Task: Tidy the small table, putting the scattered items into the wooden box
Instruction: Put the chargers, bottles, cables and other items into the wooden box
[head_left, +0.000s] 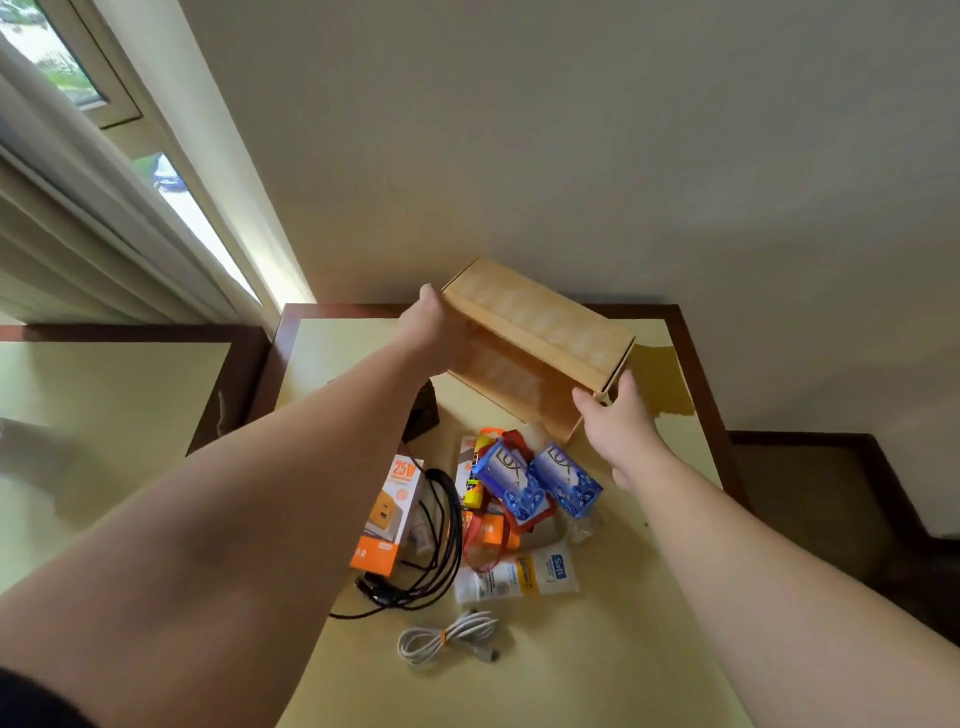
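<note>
Both hands hold the wooden box (540, 325) tilted above the far part of the small table (597, 649). My left hand (434, 332) grips its left end and my right hand (618, 421) grips its right end. Below it lies a pile of items: two blue soap boxes (506, 480) (566, 475), an orange charger box (392, 512), a black cable (439, 551), a white tube (519, 574), a yellow stick (475, 480), a red lanyard (480, 543) and a coiled white cable (452, 634).
The table has a dark brown rim (696, 353) and stands against a cream wall. A brownish stain (662, 382) marks its far right. A small dark object (423, 415) sits under my left forearm. A window with curtain (93, 208) is at left; a second surface (104, 415) lies beside.
</note>
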